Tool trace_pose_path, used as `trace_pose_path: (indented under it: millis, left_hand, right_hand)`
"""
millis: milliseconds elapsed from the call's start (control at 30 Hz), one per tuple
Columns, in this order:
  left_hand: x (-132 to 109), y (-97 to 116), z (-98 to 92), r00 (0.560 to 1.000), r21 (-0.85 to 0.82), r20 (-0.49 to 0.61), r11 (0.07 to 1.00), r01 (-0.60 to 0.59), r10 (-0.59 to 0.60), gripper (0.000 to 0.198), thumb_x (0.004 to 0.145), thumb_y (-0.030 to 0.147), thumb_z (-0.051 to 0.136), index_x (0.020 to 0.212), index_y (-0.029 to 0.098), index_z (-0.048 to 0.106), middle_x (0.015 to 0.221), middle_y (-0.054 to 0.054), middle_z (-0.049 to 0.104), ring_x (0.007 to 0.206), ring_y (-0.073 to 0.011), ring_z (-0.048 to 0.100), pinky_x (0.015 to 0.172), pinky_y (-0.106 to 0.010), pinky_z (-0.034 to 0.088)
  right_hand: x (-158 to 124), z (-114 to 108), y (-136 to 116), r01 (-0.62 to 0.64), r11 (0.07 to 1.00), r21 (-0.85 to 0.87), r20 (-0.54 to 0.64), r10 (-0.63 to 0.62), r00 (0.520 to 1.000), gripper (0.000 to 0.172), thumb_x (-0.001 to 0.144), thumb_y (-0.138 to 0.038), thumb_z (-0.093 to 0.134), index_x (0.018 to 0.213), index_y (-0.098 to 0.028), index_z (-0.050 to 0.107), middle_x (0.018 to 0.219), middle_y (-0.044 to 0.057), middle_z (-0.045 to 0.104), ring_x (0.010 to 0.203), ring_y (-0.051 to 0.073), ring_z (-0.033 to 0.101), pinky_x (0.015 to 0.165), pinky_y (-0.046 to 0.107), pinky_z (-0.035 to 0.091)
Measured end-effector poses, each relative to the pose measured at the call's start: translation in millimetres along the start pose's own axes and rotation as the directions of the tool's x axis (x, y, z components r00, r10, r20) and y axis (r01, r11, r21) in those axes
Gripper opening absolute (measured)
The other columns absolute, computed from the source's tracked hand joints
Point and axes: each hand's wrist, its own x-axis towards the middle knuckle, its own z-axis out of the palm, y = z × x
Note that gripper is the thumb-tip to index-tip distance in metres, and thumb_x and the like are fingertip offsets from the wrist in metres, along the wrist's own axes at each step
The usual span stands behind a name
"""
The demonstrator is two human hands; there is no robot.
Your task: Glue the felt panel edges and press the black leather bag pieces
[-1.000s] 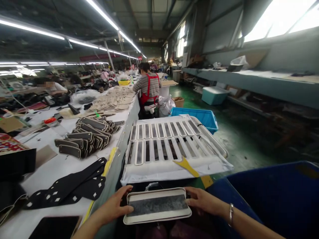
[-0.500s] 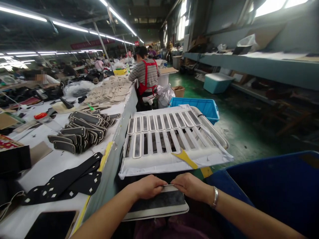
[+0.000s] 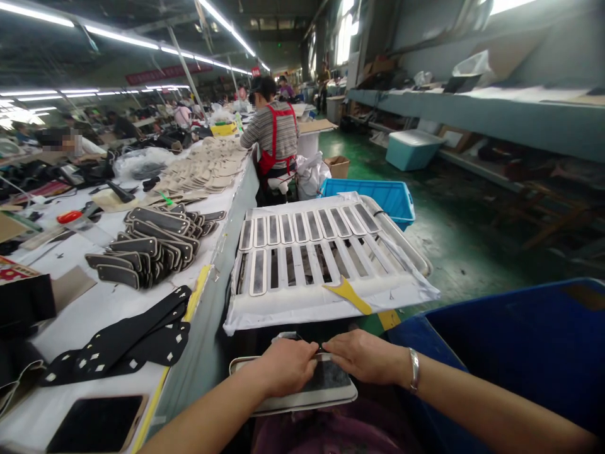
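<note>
A flat rounded panel (image 3: 326, 389), cream-edged with a dark grey middle, lies low in front of me. My left hand (image 3: 283, 366) and my right hand (image 3: 366, 356) both rest on its far edge, fingers curled and pinching there, fingertips almost touching at the middle. Just beyond them stands a white rack (image 3: 283, 312) carrying two rows of similar panels (image 3: 302, 228). A yellow scraper (image 3: 347, 295) lies on the rack's front part.
A long white table (image 3: 108, 306) on my left holds stacked dark panels (image 3: 142, 249), black perforated strips (image 3: 123, 343), a phone (image 3: 97, 424) and beige pieces (image 3: 208, 170). A dark blue bin (image 3: 520, 340) is at my right. A person in a red apron (image 3: 276, 142) works ahead.
A second ago my hands held the panel by its two ends. They have moved inward to meet on its far edge, and the panel has shifted slightly.
</note>
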Motion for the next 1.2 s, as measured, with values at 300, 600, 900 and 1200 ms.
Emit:
trace_pose_path:
  millis: [300, 600, 900, 1200]
  left_hand:
    - [6.6, 18.9, 14.5, 0.99, 0.198, -0.119, 0.976, 0.095, -0.072, 0.03, 0.09, 0.037, 0.043, 0.104, 0.013, 0.054, 0.09, -0.008, 0.062, 0.077, -0.0259, 0.062, 0.064, -0.04, 0.052]
    - [8.7, 20.5, 11.7, 0.993, 0.207, -0.088, 0.973, 0.098, -0.081, 0.035, 0.09, 0.036, 0.041, 0.109, 0.01, 0.055, 0.092, -0.012, 0.063, 0.08, -0.0278, 0.062, 0.066, -0.041, 0.052]
    - [-42.7, -43.5, -18.7, 1.0, -0.227, -0.001, 0.974, -0.028, 0.029, 0.04, 0.087, 0.016, 0.039, 0.125, 0.024, 0.049, 0.122, -0.003, 0.06, 0.11, -0.0191, 0.057, 0.093, -0.028, 0.044]
    - [-40.2, -46.6, 15.4, 0.999, -0.069, -0.02, 0.997, -0.027, 0.026, 0.045, 0.085, 0.013, 0.038, 0.13, 0.014, 0.041, 0.124, -0.011, 0.057, 0.109, -0.0233, 0.057, 0.093, -0.035, 0.046]
  right_hand:
    - [22.8, -8.9, 11.2, -0.181, 0.981, 0.071, 0.091, 0.174, 0.981, 0.03, 0.084, -0.025, 0.045, 0.064, -0.014, 0.066, 0.06, 0.001, 0.061, 0.055, 0.011, 0.049, 0.056, 0.022, 0.033]
    - [42.2, -14.1, 16.3, -0.298, 0.943, 0.15, 0.193, 0.267, 0.944, 0.018, 0.067, -0.026, 0.064, 0.078, -0.017, 0.073, 0.073, 0.003, 0.068, 0.068, 0.016, 0.058, 0.059, 0.024, 0.037]
    - [63.9, -13.0, 38.8, -0.349, 0.873, 0.341, 0.392, 0.205, 0.897, 0.041, 0.068, -0.033, 0.067, 0.102, -0.012, 0.067, 0.09, 0.005, 0.069, 0.08, 0.017, 0.061, 0.067, 0.022, 0.045]
    - [75.3, -1.8, 31.2, -0.153, 0.837, 0.526, 0.419, -0.098, 0.903, 0.044, 0.084, -0.042, 0.051, 0.119, -0.018, 0.061, 0.103, 0.002, 0.065, 0.092, 0.019, 0.058, 0.081, 0.025, 0.042]
